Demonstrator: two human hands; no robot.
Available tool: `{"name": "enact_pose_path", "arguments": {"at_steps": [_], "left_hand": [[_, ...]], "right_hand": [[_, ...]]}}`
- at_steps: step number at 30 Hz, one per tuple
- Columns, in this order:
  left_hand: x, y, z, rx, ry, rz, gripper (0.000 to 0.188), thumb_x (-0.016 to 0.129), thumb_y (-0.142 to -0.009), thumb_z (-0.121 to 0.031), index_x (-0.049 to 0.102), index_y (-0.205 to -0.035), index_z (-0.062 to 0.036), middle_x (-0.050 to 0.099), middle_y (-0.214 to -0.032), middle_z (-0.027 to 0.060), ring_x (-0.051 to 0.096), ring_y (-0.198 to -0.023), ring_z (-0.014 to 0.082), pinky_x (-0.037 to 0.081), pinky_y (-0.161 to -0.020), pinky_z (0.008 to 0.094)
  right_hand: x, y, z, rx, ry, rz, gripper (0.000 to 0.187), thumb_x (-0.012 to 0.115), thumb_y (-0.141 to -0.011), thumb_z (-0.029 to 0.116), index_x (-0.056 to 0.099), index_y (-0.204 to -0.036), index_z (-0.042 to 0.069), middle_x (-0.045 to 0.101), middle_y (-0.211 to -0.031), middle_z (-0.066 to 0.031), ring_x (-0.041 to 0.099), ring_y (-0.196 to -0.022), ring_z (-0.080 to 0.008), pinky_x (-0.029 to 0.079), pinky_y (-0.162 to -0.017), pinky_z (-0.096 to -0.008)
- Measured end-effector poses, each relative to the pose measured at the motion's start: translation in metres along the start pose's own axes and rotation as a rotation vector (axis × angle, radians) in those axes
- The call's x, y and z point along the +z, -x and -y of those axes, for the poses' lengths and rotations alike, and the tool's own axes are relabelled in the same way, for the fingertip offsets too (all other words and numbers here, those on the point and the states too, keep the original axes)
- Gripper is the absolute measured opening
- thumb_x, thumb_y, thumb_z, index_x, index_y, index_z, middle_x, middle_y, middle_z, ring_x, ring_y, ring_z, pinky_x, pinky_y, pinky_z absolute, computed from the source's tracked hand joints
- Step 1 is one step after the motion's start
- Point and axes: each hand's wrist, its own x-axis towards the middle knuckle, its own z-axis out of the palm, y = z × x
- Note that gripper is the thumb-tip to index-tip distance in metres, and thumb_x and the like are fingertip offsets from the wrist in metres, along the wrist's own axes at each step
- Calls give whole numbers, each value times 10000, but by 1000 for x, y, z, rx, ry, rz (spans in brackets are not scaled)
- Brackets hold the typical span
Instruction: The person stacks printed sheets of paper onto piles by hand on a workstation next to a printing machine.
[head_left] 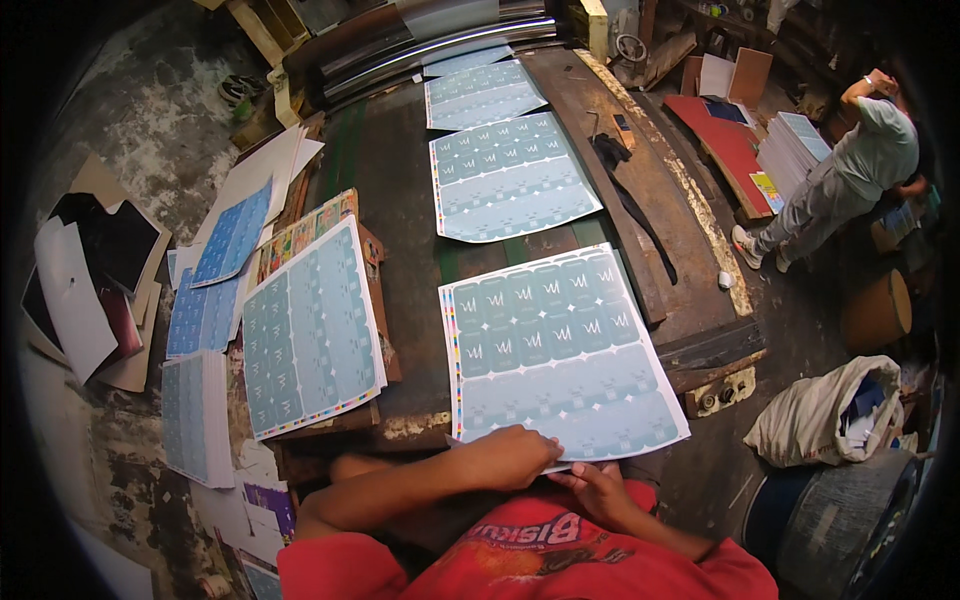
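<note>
A large printed sheet (550, 350), pale blue-green with rows of label panels and a colour strip down its left side, lies at the near end of the long dark table. My left hand (510, 457) is closed at its near edge, knuckles up, with fingertips on the paper. Just to the right, my right hand (598, 485) pinches the same edge, thumb on top and the other fingers hidden beneath. Farther up the table lies a second similar sheet (510, 175), then a third sheet (485, 95) close to the metal rollers.
A stack of similar sheets (315, 330) rests on a wooden stand at left, beside blue printed sheets (230, 235). Shiny rollers (440, 45) cross the table's far end. At right are a black strap (640, 215), a white sack (825, 410), a drum (845, 525) and a standing person (865, 160).
</note>
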Motion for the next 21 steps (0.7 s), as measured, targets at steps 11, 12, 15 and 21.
{"name": "enact_pose_path", "arguments": {"at_steps": [11,12,15,21], "left_hand": [[23,-38,52,-121,-366,-421,478,557,-794,-43,509,-1261,50,567,-1284,219,611,-1097,359,519,-837,435],[22,-42,59,-123,-386,-448,482,562,-790,-45,514,-1261,44,568,-1284,217,612,-1100,351,515,-844,428],[16,-54,79,-158,-414,-498,480,565,-791,-48,539,-1268,-2,569,-1308,180,598,-1140,316,475,-921,440],[-11,-70,97,-243,-436,-465,522,582,-781,-30,545,-1299,-86,552,-1361,106,525,-1256,287,351,-1053,531]], "right_hand": [[-21,-67,-11,-57,90,-200,438,633,-914,111,443,-1299,24,536,-1241,-131,591,-1081,-254,602,-737,-413],[-17,-65,-9,-54,100,-215,444,646,-909,113,446,-1292,15,537,-1235,-134,594,-1074,-250,604,-728,-410],[-18,-60,-10,-91,138,-222,480,658,-907,127,411,-1300,8,530,-1210,-137,614,-1031,-257,610,-727,-401],[-15,-41,-10,-85,153,-230,496,644,-915,126,375,-1316,12,524,-1199,-144,625,-1013,-270,615,-728,-393]]}}
